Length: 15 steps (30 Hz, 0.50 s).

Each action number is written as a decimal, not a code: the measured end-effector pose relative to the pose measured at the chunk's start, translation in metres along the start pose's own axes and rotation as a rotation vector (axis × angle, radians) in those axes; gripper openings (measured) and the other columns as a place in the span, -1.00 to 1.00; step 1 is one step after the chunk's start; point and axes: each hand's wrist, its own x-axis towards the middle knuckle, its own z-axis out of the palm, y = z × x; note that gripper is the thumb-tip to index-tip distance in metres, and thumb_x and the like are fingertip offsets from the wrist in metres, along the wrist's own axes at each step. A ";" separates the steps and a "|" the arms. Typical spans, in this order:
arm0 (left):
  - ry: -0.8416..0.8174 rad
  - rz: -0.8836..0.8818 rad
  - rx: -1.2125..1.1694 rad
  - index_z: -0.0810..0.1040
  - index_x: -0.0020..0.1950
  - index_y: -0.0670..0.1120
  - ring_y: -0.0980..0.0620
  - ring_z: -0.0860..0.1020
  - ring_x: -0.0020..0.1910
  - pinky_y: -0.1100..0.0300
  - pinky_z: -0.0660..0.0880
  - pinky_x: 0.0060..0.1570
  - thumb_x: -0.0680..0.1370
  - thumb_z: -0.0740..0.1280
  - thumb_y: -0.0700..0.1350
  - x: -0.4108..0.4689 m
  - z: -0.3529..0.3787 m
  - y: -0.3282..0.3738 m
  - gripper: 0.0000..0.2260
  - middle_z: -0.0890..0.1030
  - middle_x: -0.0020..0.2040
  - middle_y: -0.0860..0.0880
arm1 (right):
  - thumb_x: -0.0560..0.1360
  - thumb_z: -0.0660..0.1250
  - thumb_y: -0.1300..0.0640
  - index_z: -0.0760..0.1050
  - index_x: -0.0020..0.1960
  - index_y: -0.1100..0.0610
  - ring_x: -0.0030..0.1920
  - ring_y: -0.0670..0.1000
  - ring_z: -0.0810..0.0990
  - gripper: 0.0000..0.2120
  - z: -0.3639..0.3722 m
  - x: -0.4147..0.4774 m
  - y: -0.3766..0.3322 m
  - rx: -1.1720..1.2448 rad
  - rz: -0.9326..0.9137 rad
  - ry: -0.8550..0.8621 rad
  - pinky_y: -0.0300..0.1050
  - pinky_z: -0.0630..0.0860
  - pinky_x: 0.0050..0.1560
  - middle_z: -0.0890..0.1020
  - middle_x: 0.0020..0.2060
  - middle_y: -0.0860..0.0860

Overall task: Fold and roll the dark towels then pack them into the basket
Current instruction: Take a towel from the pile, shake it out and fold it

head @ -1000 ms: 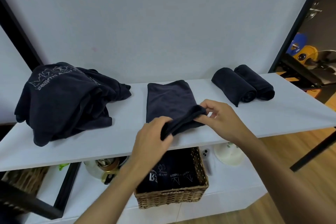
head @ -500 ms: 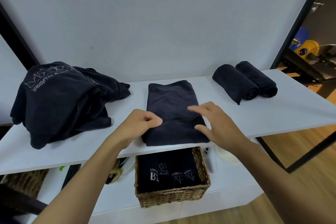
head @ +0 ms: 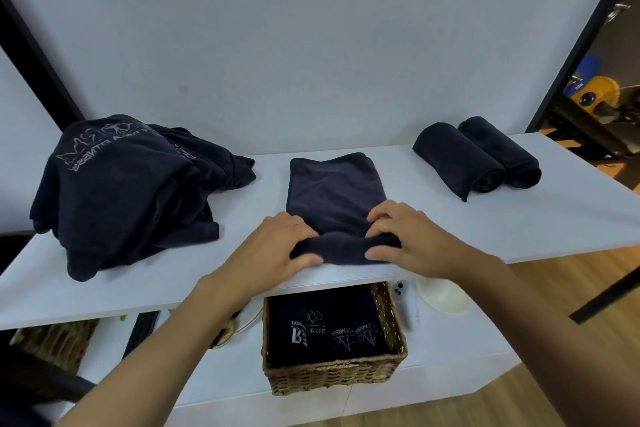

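Sitting below the table front edge, the basket held logo towels, back bit hidden; left hand and right hand gripped the folded towel by its rolled end.

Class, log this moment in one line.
step: rolling folded towel | left hand: grips folded towel | right hand: grips folded towel | rolled towels: two, right | basket: holds packed towels

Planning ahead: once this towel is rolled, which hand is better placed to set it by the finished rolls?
Right hand, probably: it grips the towel's right end, and the finished rolls lie on that side; the left hand is farther.
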 end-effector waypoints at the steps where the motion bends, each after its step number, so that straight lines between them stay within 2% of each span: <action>1: -0.018 -0.051 -0.112 0.61 0.12 0.02 0.10 0.52 -0.05 0.23 0.39 -0.03 0.54 0.35 0.12 0.006 -0.004 -0.001 -0.75 0.62 -0.02 0.11 | 0.52 0.36 -0.09 0.62 0.09 0.03 0.16 -0.12 0.42 -0.76 -0.003 0.004 0.001 0.060 0.029 -0.022 -0.13 0.33 0.22 0.46 0.18 -0.13; 4: -0.086 -0.244 -0.484 0.62 0.03 0.01 0.11 0.61 -0.11 0.20 0.52 -0.11 0.56 0.38 -0.04 0.023 -0.013 -0.009 -0.91 0.66 -0.08 0.11 | 0.53 0.36 -0.07 0.59 0.16 0.00 0.10 -0.11 0.47 -0.75 -0.008 0.011 0.003 0.074 0.068 0.049 -0.10 0.37 0.19 0.49 0.11 -0.12; 6: -0.128 -0.315 -0.637 0.64 0.02 -0.06 0.02 0.63 -0.03 0.09 0.53 0.04 0.58 0.36 -0.08 0.033 -0.016 -0.017 -0.91 0.68 -0.06 0.02 | 0.53 0.36 -0.05 0.51 0.27 -0.05 0.09 -0.09 0.50 -0.68 -0.006 0.008 -0.002 0.005 0.028 0.139 -0.10 0.39 0.20 0.52 0.13 -0.11; 7: -0.154 -0.351 -0.687 0.64 0.03 -0.09 -0.01 0.62 0.03 0.08 0.51 0.11 0.59 0.35 -0.09 0.036 -0.016 -0.020 -0.89 0.68 -0.02 -0.01 | 0.53 0.37 -0.05 0.47 0.32 -0.06 0.10 -0.08 0.52 -0.63 -0.003 0.006 -0.004 -0.003 0.018 0.131 -0.10 0.40 0.20 0.54 0.15 -0.10; 10: -0.175 -0.405 -0.792 0.64 0.03 -0.10 0.06 0.59 0.04 0.21 0.44 0.15 0.59 0.35 -0.12 0.040 -0.014 -0.024 -0.90 0.67 -0.03 0.03 | 0.54 0.37 -0.01 0.46 0.33 -0.04 0.08 -0.08 0.56 -0.63 0.004 0.007 -0.005 0.106 0.078 0.100 -0.17 0.46 0.16 0.59 0.13 -0.10; 12: -0.104 -0.385 -0.726 0.62 -0.04 -0.06 0.13 0.56 -0.06 0.27 0.42 0.06 0.57 0.37 -0.14 0.043 -0.013 -0.024 -0.96 0.62 -0.13 0.09 | 0.57 0.33 0.01 0.50 0.25 -0.04 0.03 -0.13 0.57 -0.74 0.003 0.015 -0.002 0.264 0.125 0.097 -0.26 0.47 0.08 0.61 0.06 -0.14; 15: 0.025 -0.270 -0.349 0.63 -0.11 0.01 0.13 0.55 -0.06 0.21 0.43 0.00 0.58 0.34 -0.07 0.046 -0.011 -0.024 -0.89 0.60 -0.10 0.12 | 0.60 0.26 -0.03 0.51 0.13 -0.01 0.06 -0.12 0.55 -0.83 -0.001 0.030 0.001 0.416 0.213 0.048 -0.30 0.43 0.03 0.59 0.04 -0.16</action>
